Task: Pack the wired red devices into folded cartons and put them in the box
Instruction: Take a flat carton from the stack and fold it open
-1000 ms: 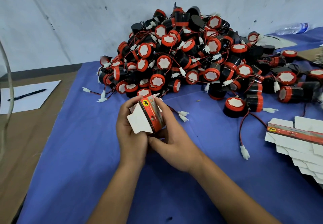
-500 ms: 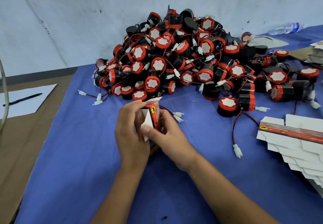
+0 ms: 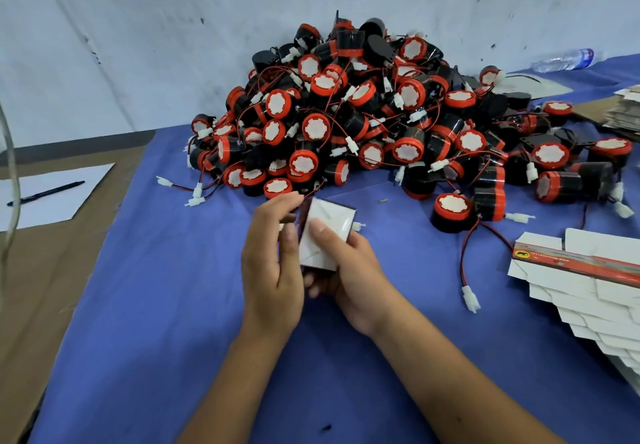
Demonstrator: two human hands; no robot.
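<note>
A small carton [image 3: 328, 227] with its white folded-flap end facing me sits between both hands above the blue cloth. My right hand [image 3: 349, 272] grips it from below, thumb pressed on the white flaps. My left hand [image 3: 272, 267] holds its left side, fingers curled around the edge. A large heap of red-and-black wired devices [image 3: 363, 121] lies just beyond. One device [image 3: 452, 211] with a red wire lies apart at the right. A stack of flat cartons [image 3: 588, 281] lies at the right edge. The device inside the carton is hidden.
A blue cloth [image 3: 166, 305] covers the table. At the left lie a white sheet [image 3: 52, 198] and a black pen [image 3: 46, 192] on brown board. A plastic bottle [image 3: 564, 60] lies far right by the wall. More cardboard is stacked at the right [image 3: 623, 111].
The carton has been turned so its closed white end faces me; the red printed side and open flap seen earlier no longer show. My right thumb now presses the flaps.
</note>
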